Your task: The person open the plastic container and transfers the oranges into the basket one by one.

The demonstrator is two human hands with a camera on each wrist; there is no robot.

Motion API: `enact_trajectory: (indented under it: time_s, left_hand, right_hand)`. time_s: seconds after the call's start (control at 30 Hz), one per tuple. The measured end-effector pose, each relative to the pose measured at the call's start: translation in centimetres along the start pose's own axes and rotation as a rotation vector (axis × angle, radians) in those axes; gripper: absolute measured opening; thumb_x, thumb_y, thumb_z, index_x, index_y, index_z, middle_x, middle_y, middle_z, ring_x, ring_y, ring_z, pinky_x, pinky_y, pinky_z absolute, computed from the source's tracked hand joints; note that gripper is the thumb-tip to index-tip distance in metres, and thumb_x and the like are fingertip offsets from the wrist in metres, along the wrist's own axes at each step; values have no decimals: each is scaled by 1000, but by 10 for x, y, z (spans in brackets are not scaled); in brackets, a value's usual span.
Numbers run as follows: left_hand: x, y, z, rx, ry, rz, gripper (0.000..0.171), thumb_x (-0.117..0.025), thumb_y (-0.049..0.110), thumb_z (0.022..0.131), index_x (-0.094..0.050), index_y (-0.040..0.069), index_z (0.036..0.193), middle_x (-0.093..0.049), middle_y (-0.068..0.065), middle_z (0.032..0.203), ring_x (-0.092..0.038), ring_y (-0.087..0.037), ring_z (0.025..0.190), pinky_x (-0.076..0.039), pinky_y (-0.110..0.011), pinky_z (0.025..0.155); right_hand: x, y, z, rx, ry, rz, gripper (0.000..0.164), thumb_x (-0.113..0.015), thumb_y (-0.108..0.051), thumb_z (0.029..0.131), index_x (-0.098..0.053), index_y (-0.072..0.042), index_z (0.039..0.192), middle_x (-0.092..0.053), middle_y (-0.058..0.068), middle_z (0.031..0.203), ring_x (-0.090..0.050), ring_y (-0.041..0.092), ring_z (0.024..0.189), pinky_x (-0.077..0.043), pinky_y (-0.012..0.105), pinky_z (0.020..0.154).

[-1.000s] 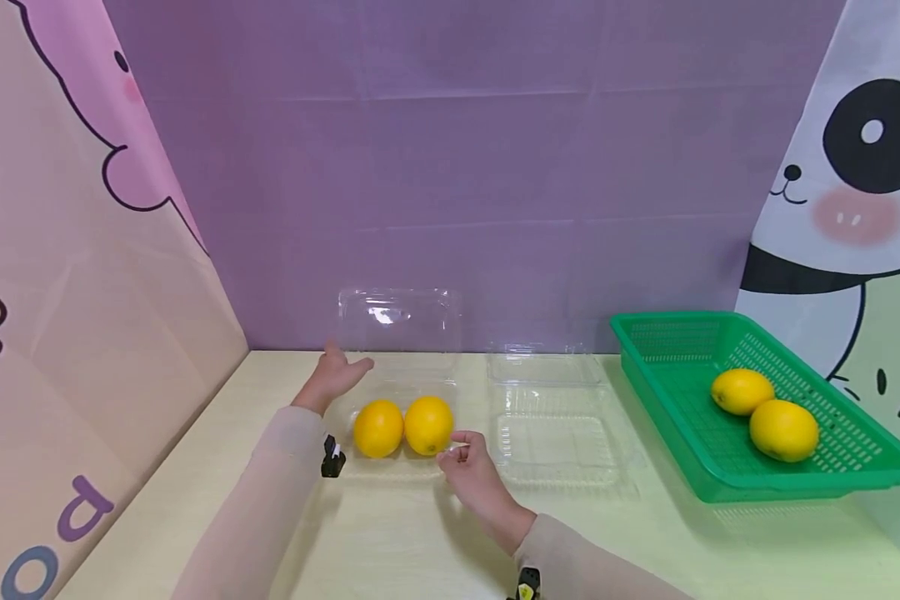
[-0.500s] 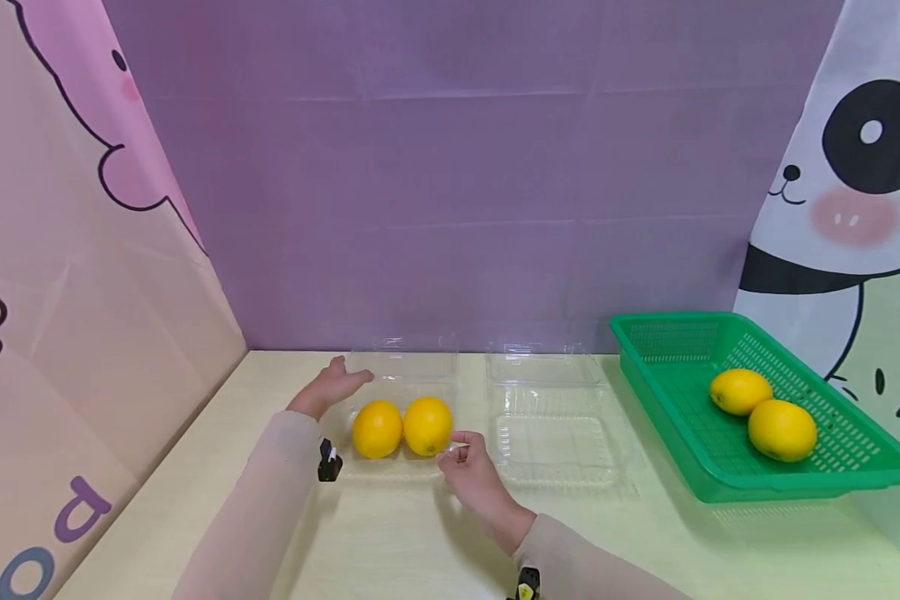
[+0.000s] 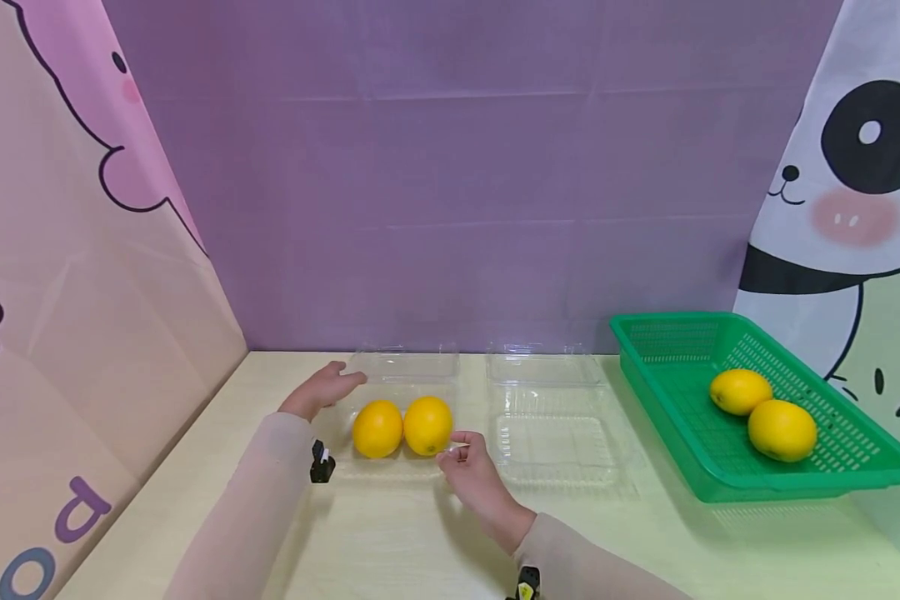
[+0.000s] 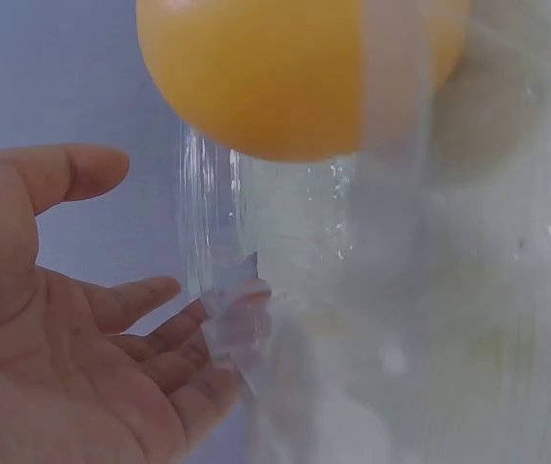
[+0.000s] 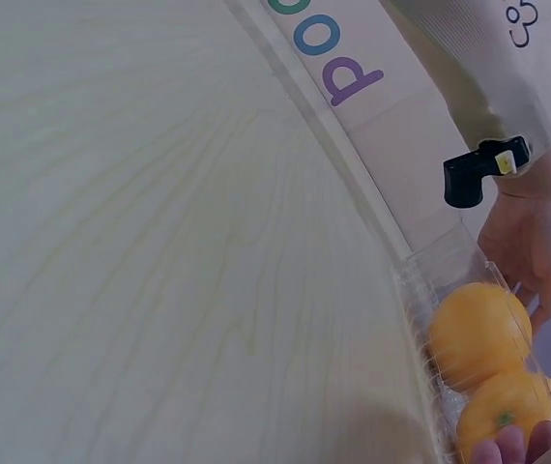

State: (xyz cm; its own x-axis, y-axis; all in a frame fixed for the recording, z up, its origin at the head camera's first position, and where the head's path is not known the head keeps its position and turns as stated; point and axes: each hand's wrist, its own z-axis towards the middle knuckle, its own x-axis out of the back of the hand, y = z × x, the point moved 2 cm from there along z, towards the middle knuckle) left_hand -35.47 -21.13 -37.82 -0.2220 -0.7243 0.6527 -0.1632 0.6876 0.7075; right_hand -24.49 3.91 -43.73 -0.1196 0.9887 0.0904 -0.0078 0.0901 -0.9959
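Two oranges (image 3: 377, 430) sit side by side in the base of a clear plastic clamshell container (image 3: 390, 475). Its lid (image 3: 405, 365) lies folded back behind the base. My left hand (image 3: 324, 388) is at the container's back left corner, thumb and fingers spread. In the left wrist view, the left hand (image 4: 82, 329) grips nothing, and its fingertips overlap the clear wall. My right hand (image 3: 478, 479) pinches the container's right edge beside the right-hand orange (image 3: 428, 426). Only the tips of the right hand (image 5: 527, 447) show in the right wrist view.
A second clear clamshell container (image 3: 558, 450) stands open to the right. Further right, a green basket (image 3: 690, 442) holds two yellow-orange fruits (image 3: 782, 431). A purple cloth (image 3: 480, 183) hangs behind the table (image 3: 382, 542), with printed panels at both sides.
The left container's lid, raised upright a second ago, has dropped backward. My left hand has drawn slightly left and toward me, away from it. My right hand has stayed in place.
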Motion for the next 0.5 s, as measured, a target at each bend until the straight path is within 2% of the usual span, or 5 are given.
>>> enact_trajectory:
  time_s: [0.23,0.5]
  left_hand:
    - [6,-6,-6,-32,-22,-40,76,-47,37,101,-19,-11,153,-25,-34,154,-44,-46,132,-38,-55,109]
    - [8,-21,-11,-56,-34,-87,66,-47,33,102,-32,-14,147,-44,-32,143,-55,-41,121,-49,-49,99]
  right_hand:
    - [0,-1,-1,1,-6,5,44,-59,-10,98,-38,7,132,-49,9,97,-49,20,84,-44,30,73]
    - [0,0,-1,1,0,9,44,-60,-10,97,-38,7,132,-49,9,98,-49,20,84,-45,30,74]
